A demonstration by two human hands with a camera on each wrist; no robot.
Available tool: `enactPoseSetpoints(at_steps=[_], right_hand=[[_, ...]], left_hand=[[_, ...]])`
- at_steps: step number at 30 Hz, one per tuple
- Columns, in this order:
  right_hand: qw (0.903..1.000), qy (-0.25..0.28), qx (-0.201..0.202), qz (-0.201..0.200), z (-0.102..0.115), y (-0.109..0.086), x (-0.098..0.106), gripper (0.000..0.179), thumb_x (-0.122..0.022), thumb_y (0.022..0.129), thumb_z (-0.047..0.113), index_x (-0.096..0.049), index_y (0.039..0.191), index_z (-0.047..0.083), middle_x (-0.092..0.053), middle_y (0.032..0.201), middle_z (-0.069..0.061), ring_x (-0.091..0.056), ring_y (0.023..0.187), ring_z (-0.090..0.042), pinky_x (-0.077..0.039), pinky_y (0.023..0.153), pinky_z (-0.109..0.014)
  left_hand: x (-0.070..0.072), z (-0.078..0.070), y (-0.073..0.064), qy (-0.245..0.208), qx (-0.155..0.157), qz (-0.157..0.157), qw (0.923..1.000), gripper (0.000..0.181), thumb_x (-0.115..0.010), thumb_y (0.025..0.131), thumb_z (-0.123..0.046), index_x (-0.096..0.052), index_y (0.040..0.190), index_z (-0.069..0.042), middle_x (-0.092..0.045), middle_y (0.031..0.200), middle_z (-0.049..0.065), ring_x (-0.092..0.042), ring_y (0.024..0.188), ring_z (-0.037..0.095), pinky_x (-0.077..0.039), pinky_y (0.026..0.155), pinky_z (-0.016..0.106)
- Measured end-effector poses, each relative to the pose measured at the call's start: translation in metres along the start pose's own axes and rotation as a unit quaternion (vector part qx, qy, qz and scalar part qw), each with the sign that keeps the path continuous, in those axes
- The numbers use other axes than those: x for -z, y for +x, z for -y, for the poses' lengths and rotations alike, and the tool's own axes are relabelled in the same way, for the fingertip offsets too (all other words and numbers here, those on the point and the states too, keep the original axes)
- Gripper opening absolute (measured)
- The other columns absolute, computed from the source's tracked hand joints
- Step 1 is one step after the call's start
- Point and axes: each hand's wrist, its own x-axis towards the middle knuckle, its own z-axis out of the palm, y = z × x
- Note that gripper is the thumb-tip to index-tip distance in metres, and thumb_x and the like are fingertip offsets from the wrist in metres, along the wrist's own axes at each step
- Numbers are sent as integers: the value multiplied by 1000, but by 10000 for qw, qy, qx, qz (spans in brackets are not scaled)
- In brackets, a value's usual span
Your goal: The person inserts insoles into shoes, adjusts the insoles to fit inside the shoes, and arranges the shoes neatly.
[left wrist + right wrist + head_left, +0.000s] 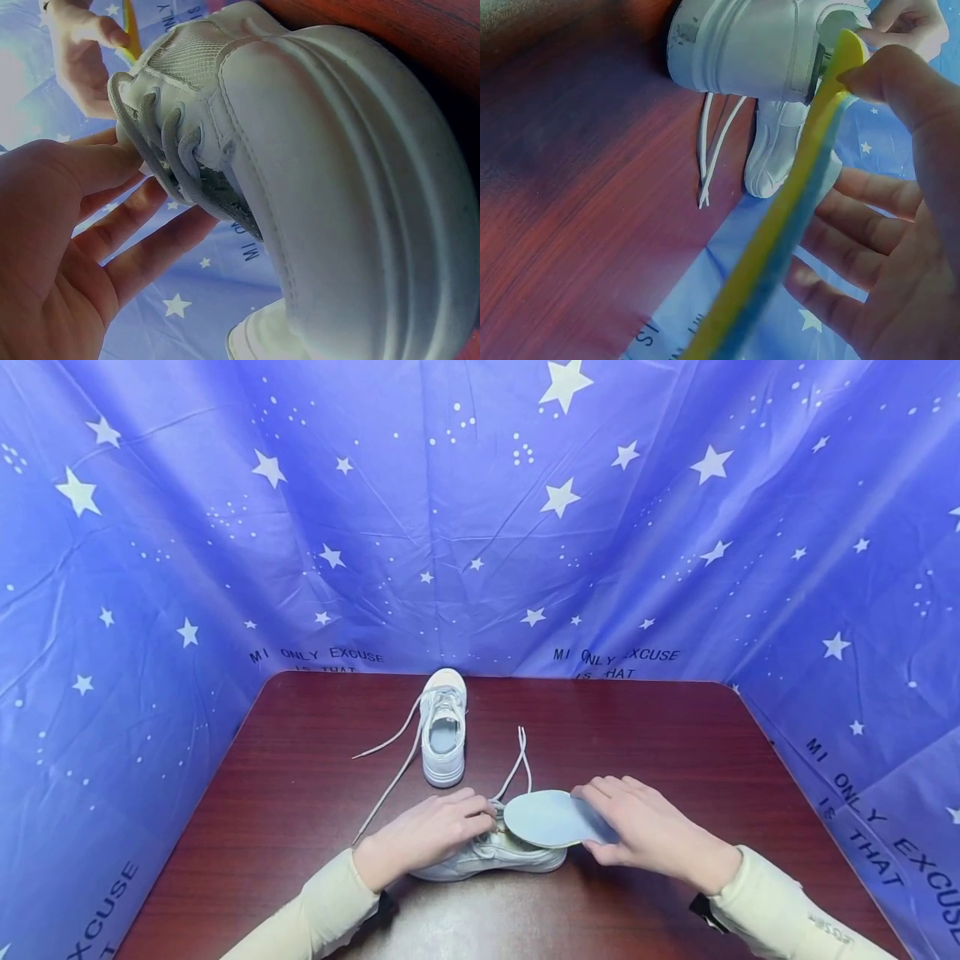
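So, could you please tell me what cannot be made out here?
- Inside of the near shoe: head view, largely hidden by the insole.
- Insole's lower end: right wrist view, cut off by the bottom edge.
- Right sleeve's lettering: head view, too small and blurred.

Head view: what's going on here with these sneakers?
A person's right grip holds a pale blue insole, yellow underneath, one end over the nearer white lace-up sneaker. The left grip pinches that sneaker near its laces. The insole isn't seated inside. The other white lace-up sneaker stands upright farther back on the wood-grain table, untouched.
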Motion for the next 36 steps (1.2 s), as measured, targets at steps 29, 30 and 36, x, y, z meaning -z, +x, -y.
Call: enactPoseSetpoints(at_steps=[29, 30, 36], right_hand=[[9980, -150, 614, 70, 1, 12, 3, 48, -83, 70, 29, -68, 113, 14, -62, 97, 6, -56, 86, -13, -46, 73, -32], [9979, -153, 627, 73, 1, 12, 3, 47, -82, 70, 29, -68, 112, 14, -63, 97, 6, -57, 86, -13, -46, 73, -32], [9978, -161, 639, 86, 3, 16, 2, 46, -82, 71, 29, -69, 112, 13, -63, 97, 5, -57, 86, -14, -47, 73, -33]], left_hand=[[-3, 0, -1, -31, -11, -1, 10000, 25, -76, 85, -1, -71, 106, -14, -65, 108, -6, -61, 97, 13, -55, 80, 24], [-3, 0, -1, -47, -5, -2, 10000, 25, -76, 85, -1, -71, 106, -14, -65, 108, -6, -61, 97, 13, -55, 80, 24], [-2, 1, 0, -131, 30, -7, 9999, 23, -75, 86, -1, -71, 105, -14, -65, 108, -5, -60, 97, 14, -55, 79, 25]])
